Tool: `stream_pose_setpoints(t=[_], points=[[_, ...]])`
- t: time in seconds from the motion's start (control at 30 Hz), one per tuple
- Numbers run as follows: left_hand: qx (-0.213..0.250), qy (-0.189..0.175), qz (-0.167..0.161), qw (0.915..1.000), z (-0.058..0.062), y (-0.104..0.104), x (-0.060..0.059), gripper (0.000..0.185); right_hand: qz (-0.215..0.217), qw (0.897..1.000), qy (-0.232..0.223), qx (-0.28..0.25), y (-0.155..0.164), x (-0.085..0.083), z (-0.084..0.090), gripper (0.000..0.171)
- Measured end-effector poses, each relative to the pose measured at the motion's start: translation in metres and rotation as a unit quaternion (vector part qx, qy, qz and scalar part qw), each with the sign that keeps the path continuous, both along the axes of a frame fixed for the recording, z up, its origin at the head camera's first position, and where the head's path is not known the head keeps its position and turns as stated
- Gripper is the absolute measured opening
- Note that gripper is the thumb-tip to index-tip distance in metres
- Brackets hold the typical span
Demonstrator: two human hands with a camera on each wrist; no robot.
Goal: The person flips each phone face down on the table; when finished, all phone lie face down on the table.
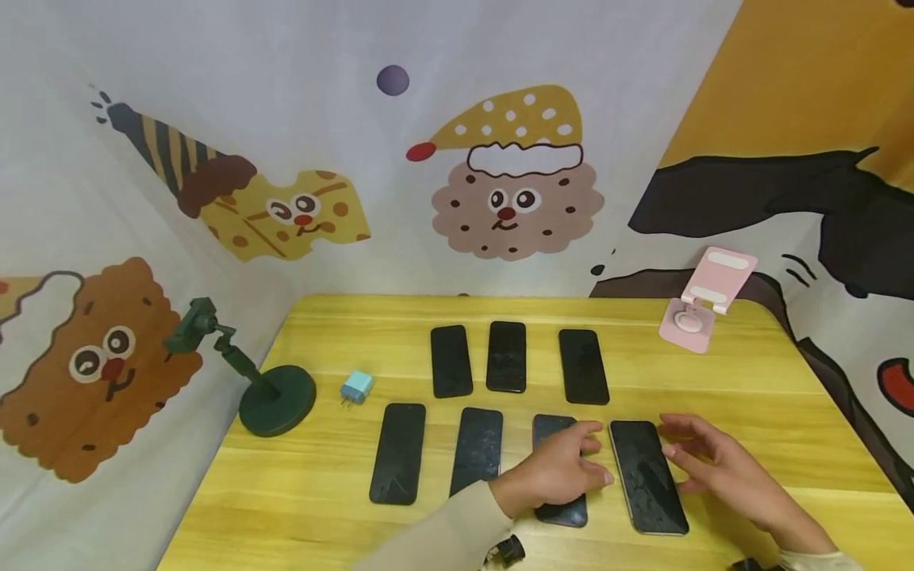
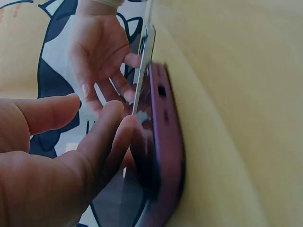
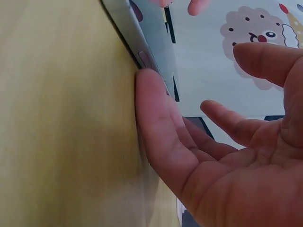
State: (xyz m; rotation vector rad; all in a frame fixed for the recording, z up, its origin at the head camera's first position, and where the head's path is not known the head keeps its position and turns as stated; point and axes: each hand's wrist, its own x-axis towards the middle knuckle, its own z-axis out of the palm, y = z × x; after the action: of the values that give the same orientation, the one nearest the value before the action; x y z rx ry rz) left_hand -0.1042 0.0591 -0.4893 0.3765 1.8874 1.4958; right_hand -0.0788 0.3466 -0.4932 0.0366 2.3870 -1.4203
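A yellow wooden worktop (image 1: 321, 507) carries seven dark smartphones lying flat, screens up, in two rows: three at the back and four nearer the person.

The left hand (image 1: 564, 472) lies over the third phone of the front row, a phone in a purple case (image 1: 560, 511), with its fingers relaxed and resting on the screen; the left wrist view shows the fingertips (image 2: 124, 124) touching the glass.

Just beside it on the right lies the silver-edged phone (image 1: 646, 476), the last in the front row. The right hand (image 1: 721, 468) is spread open at that phone's right side, and the right wrist view shows one finger (image 3: 150, 101) pressed against its metal edge, beside a side button.

At the left of the worktop stands a dark green phone holder on a round base (image 1: 274, 396), with a small light blue charger plug (image 1: 355, 388) near it. A pink folding phone stand (image 1: 703, 305) sits at the far right corner. Cartoon biscuit curtains hang behind.
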Motion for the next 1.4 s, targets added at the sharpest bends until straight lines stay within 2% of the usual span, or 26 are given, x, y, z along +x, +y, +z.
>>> stream_pose_setpoints(t=[0.17, 0.37, 0.63, 0.8, 0.9, 1.0, 1.1, 1.2, 1.33, 1.4], points=[[0.017, -0.014, -0.010, 0.9997, 0.000, 0.009, 0.004, 0.073, 0.002, 1.000, -0.011, -0.010, 0.001, 0.000, 0.000, 0.066], [0.023, -0.033, -0.017, 0.9991, 0.001, 0.015, 0.007, 0.070, -0.004, 1.000, -0.004, -0.021, -0.003, 0.000, 0.002, 0.064], [0.014, -0.030, 0.002, 0.9994, 0.001, 0.022, 0.010, 0.070, -0.022, 0.999, 0.012, -0.021, -0.006, 0.001, 0.003, 0.068], [0.002, -0.030, 0.010, 0.9995, 0.000, 0.026, 0.010, 0.070, -0.048, 0.997, 0.016, -0.065, -0.001, -0.002, 0.004, 0.069], [-0.007, -0.024, 0.015, 0.9996, 0.001, 0.028, 0.011, 0.071, -0.075, 0.993, -0.002, -0.096, 0.003, -0.004, 0.001, 0.068], [-0.018, -0.010, 0.023, 0.9995, 0.003, 0.032, 0.014, 0.070, -0.084, 0.989, -0.032, -0.121, 0.008, -0.004, -0.002, 0.065], [-0.040, 0.009, 0.026, 0.9988, 0.004, 0.035, 0.018, 0.069, -0.058, 0.986, -0.044, -0.150, 0.015, -0.002, -0.006, 0.049], [-0.057, 0.021, 0.030, 0.9977, 0.004, 0.037, 0.021, 0.068, -0.015, 0.979, -0.032, -0.198, 0.022, -0.002, -0.008, 0.035], [-0.060, 0.023, 0.050, 0.9967, 0.004, 0.041, 0.023, 0.066, 0.020, 0.967, -0.018, -0.254, 0.025, -0.003, -0.011, 0.040], [-0.054, 0.020, 0.061, 0.9965, 0.003, 0.043, 0.024, 0.064, 0.019, 0.965, -0.017, -0.260, 0.023, -0.003, -0.012, 0.041]])
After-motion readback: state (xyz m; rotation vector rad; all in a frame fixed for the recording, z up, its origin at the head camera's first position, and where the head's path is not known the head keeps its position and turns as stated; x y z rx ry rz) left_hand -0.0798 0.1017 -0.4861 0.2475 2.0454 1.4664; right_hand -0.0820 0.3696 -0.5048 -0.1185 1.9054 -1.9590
